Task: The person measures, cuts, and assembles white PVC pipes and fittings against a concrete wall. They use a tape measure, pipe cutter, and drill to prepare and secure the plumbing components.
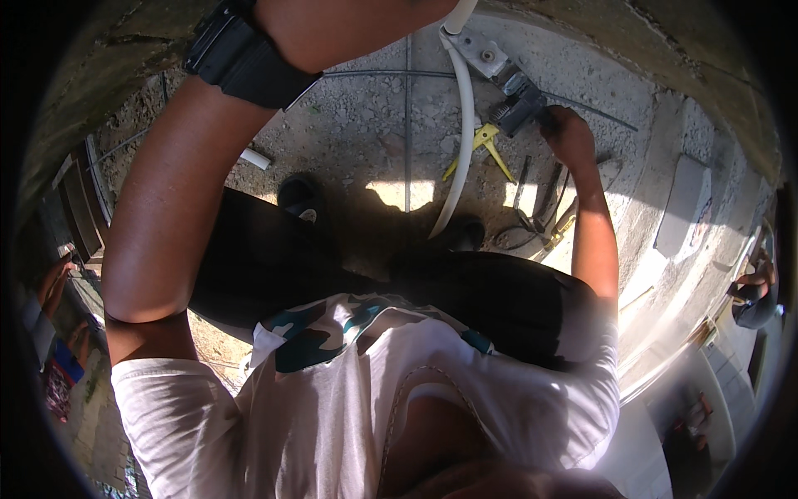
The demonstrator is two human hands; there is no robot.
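My right hand (572, 137) is closed round the dark handle of what looks like a pipe fusion welder (519, 110). Its grey metal heating plate (485, 55) carries a round fitting and reaches up to the left. At the plate's far end sits a white pipe (465, 125), which curves down toward my feet. A shorter white pipe piece (460, 15) rises from that same end to the top edge. My left hand (436, 7) is mostly cut off by the top edge beside this piece; its fingers are hidden. Below the welder spreads a yellow two-legged stand (489, 148).
Black cable (544, 204) lies coiled by my right knee, near a yellow item (564, 229). Thin dark rods (408, 125) cross the rough ground. A short white pipe offcut (255, 158) lies at left. Concrete walls curve around; other people (752, 287) are at both sides.
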